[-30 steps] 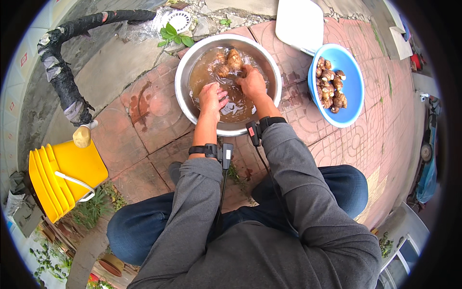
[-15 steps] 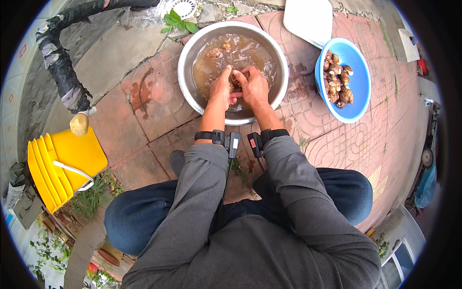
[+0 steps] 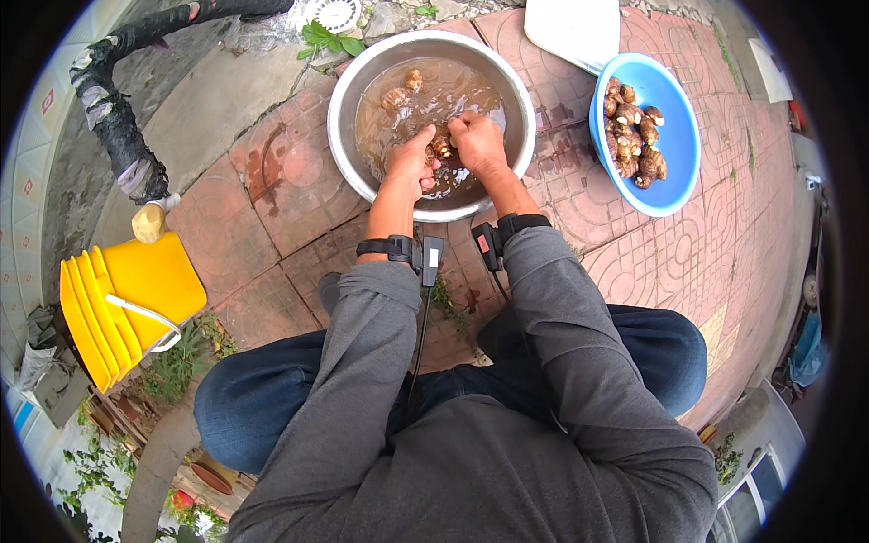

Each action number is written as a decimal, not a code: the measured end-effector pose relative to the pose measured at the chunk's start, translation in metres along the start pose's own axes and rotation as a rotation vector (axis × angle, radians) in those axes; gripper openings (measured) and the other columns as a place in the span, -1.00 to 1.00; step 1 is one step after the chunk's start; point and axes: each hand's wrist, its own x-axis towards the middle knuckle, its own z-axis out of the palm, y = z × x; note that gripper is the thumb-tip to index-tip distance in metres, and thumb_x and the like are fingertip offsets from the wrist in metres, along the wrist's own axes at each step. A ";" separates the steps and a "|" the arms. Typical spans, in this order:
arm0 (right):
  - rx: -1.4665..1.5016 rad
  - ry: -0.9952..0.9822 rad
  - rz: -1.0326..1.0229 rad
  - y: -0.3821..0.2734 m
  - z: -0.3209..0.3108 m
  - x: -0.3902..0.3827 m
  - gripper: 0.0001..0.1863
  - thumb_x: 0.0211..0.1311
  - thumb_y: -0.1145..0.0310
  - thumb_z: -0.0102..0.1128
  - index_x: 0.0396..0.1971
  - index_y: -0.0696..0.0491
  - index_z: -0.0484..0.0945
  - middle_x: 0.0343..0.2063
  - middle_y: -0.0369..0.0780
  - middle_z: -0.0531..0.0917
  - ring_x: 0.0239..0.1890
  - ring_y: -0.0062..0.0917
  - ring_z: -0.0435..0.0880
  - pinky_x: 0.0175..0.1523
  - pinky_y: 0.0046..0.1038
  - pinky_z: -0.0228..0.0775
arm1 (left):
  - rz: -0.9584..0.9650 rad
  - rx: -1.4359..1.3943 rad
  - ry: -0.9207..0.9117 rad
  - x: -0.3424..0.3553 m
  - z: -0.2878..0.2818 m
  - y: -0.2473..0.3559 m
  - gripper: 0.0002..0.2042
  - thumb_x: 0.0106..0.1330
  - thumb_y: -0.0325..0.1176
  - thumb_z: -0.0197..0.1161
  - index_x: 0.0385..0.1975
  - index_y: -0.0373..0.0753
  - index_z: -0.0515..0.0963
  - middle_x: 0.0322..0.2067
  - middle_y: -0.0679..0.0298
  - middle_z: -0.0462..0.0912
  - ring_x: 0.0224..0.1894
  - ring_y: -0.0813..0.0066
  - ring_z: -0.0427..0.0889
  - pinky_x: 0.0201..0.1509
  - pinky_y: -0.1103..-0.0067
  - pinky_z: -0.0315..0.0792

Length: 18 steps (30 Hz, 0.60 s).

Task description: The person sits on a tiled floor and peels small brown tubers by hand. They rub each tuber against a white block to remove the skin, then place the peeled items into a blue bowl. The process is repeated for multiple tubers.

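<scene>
A metal basin of muddy brown water stands before me. Over the water, my left hand is closed round a brown, ringed taro with a pale tip. Just right of it, my right hand is closed with its fingers curled in. What those fingers hold, if anything, is hidden. Two more taros, one larger and one smaller, sit in the water on the basin's far side. To the right, a blue basin holds several brown taros with pale cut ends.
A white lid-like panel lies behind the blue basin. On the left are a yellow bucket with a white handle and a black-wrapped pipe ending near a tan knob. Reddish patterned paving lies around the basin.
My right hand has drawn away from my left, rising slightly to the right. The taro between them shows more plainly now. The whole view has shifted a little.
</scene>
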 end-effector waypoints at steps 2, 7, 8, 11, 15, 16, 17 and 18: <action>0.192 -0.063 0.033 0.007 0.003 0.004 -0.60 0.24 0.09 0.07 -0.30 0.17 0.64 -0.36 0.07 0.69 -0.28 -0.08 0.68 -0.08 -0.18 0.50 | 0.034 0.041 0.003 0.002 -0.005 0.000 -0.66 0.36 0.00 0.31 -0.20 -0.16 0.57 -0.54 0.32 0.49 -0.70 0.66 0.31 -0.72 0.65 0.09; 0.927 -0.392 0.521 0.028 0.011 0.010 -0.74 0.31 0.09 0.16 -0.38 -0.02 0.56 -0.55 -0.30 0.54 -0.54 -0.67 0.39 -0.53 -0.59 0.15 | 0.354 0.251 0.197 0.021 -0.017 0.001 -0.58 0.30 -0.03 0.34 -0.15 -0.33 0.59 -0.48 0.21 0.64 -0.56 0.47 0.56 -0.53 0.52 0.40; 1.013 -0.433 0.541 0.033 0.012 0.010 -0.77 0.32 0.10 0.17 -0.37 -0.05 0.56 -0.55 -0.34 0.53 -0.54 -0.73 0.36 -0.55 -0.64 0.08 | 0.434 0.318 0.261 0.026 -0.021 0.000 -0.55 0.30 -0.05 0.34 -0.11 -0.38 0.59 -0.45 0.15 0.68 -0.52 0.38 0.63 -0.45 0.47 0.50; 0.597 -0.239 0.255 0.039 0.022 0.014 -0.76 0.17 0.22 0.28 -0.25 0.04 0.59 -0.37 -0.20 0.68 -0.36 -0.45 0.62 -0.31 -0.43 0.45 | 0.555 0.470 0.456 0.036 -0.029 -0.004 -0.46 0.22 -0.05 0.34 0.04 -0.38 0.56 -0.14 -0.10 0.71 -0.04 -0.02 0.68 0.10 0.31 0.49; -0.115 -0.080 0.024 0.042 0.032 0.011 -0.62 0.05 0.29 0.31 -0.11 0.10 0.62 -0.33 0.01 0.72 -0.20 -0.24 0.72 -0.12 -0.31 0.56 | 0.534 0.562 0.519 0.030 -0.030 -0.006 -0.44 0.23 -0.09 0.30 0.12 -0.36 0.51 0.03 -0.15 0.64 0.14 -0.05 0.59 0.25 0.28 0.41; -0.191 -0.089 0.002 0.041 0.033 0.011 -0.61 0.03 0.27 0.32 -0.11 0.10 0.63 -0.30 0.04 0.72 -0.13 -0.19 0.72 -0.05 -0.30 0.57 | 0.504 0.550 0.501 0.026 -0.029 -0.004 -0.44 0.23 -0.10 0.30 0.13 -0.36 0.50 0.04 -0.15 0.62 0.14 -0.06 0.59 0.26 0.28 0.41; -0.222 -0.136 0.043 0.041 0.034 0.010 -0.61 0.06 0.21 0.29 -0.12 0.07 0.66 -0.27 0.04 0.72 -0.08 -0.11 0.69 0.01 -0.29 0.56 | 0.512 0.592 0.530 0.021 -0.028 -0.002 -0.44 0.23 -0.11 0.29 0.15 -0.36 0.49 0.06 -0.16 0.61 0.15 -0.06 0.58 0.27 0.28 0.40; -0.251 -0.126 -0.029 0.039 0.033 0.010 -0.63 0.09 0.17 0.27 -0.14 0.07 0.67 -0.30 0.03 0.72 -0.11 -0.13 0.71 -0.01 -0.30 0.56 | 0.514 0.623 0.535 0.015 -0.027 0.000 -0.44 0.24 -0.12 0.28 0.15 -0.37 0.48 0.06 -0.17 0.60 0.15 -0.08 0.57 0.27 0.27 0.40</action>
